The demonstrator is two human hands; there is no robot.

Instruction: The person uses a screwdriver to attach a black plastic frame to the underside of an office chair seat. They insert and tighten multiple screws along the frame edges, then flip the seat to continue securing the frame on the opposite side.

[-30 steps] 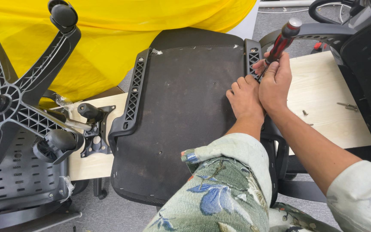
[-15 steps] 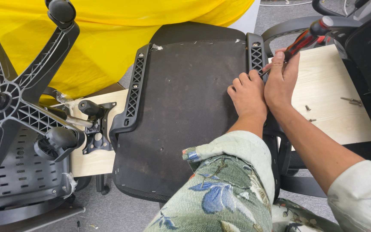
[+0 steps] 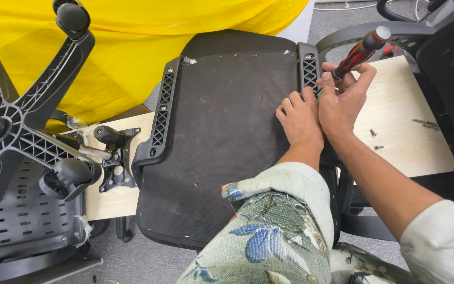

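Holding the red and black screwdriver (image 3: 360,52) tight in my right hand (image 3: 342,102), I press my flat, open left hand (image 3: 299,118) on the upturned chair seat (image 3: 222,131) lying across the wooden bench (image 3: 405,131), and I think I'm fixing its side bracket (image 3: 309,71).

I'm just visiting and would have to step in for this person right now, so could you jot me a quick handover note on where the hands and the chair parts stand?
Right hand: holds a red-and-black screwdriver, tip down at the right side bracket of the upturned chair seat.
Left hand: flat on the seat beside that bracket, holding nothing.
Parts: seat lies underside up on a pale wooden board; loose screws lie on the board to the right; the wheeled star base and a metal tilt mechanism lie to the left.
Done: brackets sit on both seat edges.
Left: mechanism and base are not on the seat.
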